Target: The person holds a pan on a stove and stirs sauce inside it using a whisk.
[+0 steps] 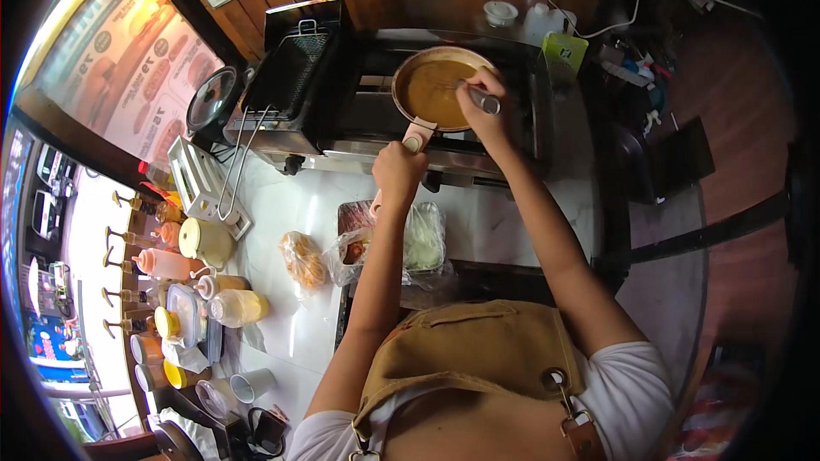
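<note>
A frying pan (pixel 395 90) with a pale pink handle sits on the black gas stove (pixel 359 119). Brown sauce (pixel 427 94) fills much of it. My left hand (pixel 400 174) is closed around the pan's handle, whose end shows below my fist. Over the pan's right side, my right hand (pixel 485 111) grips a metal whisk (pixel 489 103). Its handle end points toward me, and its thin wires dip into the sauce, only faintly visible. Below my left hand lies a plastic-wrapped tray (pixel 423 235) with pale green shredded food.
Left of the stove stand a black grill (pixel 295 77) and a glass lid (pixel 212 98). A bag of buns (pixel 302 260) lies on the white counter (pixel 295 205). Sauce bottles (pixel 162 264), tubs and a white rack (pixel 201 183) line its left edge. A green packet (pixel 564 53) stands right of the stove.
</note>
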Motion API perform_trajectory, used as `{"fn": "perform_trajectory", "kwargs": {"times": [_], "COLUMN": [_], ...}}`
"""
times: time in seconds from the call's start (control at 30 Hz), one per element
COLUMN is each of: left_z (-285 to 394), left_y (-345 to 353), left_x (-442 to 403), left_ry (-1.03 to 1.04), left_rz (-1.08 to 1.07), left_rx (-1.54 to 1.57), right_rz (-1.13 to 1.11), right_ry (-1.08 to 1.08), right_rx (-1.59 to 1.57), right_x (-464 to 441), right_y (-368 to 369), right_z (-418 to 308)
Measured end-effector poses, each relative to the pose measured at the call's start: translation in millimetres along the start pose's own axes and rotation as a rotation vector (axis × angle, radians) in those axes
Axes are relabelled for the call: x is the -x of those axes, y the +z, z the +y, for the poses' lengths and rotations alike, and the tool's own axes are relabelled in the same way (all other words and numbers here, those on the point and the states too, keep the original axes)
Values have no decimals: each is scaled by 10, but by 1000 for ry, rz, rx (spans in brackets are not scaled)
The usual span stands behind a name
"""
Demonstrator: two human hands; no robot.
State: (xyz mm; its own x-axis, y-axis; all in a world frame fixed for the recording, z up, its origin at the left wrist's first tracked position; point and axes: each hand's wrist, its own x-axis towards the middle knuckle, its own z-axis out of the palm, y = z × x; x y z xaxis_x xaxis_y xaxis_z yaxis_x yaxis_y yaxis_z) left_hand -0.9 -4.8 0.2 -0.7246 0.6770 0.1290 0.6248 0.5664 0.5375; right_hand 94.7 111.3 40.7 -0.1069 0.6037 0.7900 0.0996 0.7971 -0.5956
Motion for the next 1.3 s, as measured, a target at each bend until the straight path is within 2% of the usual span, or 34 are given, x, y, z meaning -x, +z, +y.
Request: {"fn": "perform_trajectory", "kwargs": {"times": [0.07,0.2,0.27,0.33,0.4,0.43,0.47,0.6,0.73,0.87,0.97,1.03,1.13,1.2,1.27,1.3], "left_z": [-27,-45,-30,-6,0,-4,-10,-38,-23,13,3,-5,-3,8,3,4], "left_y": [-6,61,72,45,12,5,10,60,82,-18,-6,42,62,18,-13,-21], "left_x": [-20,-25,-18,-12,-2,3,5,-17,-9,27,-9,-3,1,5,14,5], "left_ry": [-22,11,-15,-13,-19,-22,-1,4,1,-1,10,18,-18,-18,-8,2], "left_rz": [-16,-24,-11,-15,-23,-13,-9,-8,-5,12,1,-21,5,-1,-4,-16], "left_rx": [14,24,-30,-40,-22,-23,-20,-28,-32,-31,-17,-24,-36,-26,-12,3], "right_rz": [71,-166,-206,-182,-98,0,2,-154,-249,-54,-63,-149,-214,-200,-34,-26], "right_ry": [-19,34,36,-20,34,-47,-10,-14,-66,-24,21,6,73,79,11,-13], "right_rx": [78,-24,-48,-113,-53,-12,96,164,-40,104,178,111,-19,-57,-37,71], "right_x": [-27,21,22,2,-33,-68,-51,12,67,-34,-65,-33,-20,-9,-39,-62], "right_y": [-40,-215,-168,-37,13,25,-23,-233,-125,-42,-170,-262,-214,-113,-62,-106], "right_z": [23,-387,-416,-176,-38,-6,19,-469,-471,-104,-290,-498,-443,-234,-55,-52]}}
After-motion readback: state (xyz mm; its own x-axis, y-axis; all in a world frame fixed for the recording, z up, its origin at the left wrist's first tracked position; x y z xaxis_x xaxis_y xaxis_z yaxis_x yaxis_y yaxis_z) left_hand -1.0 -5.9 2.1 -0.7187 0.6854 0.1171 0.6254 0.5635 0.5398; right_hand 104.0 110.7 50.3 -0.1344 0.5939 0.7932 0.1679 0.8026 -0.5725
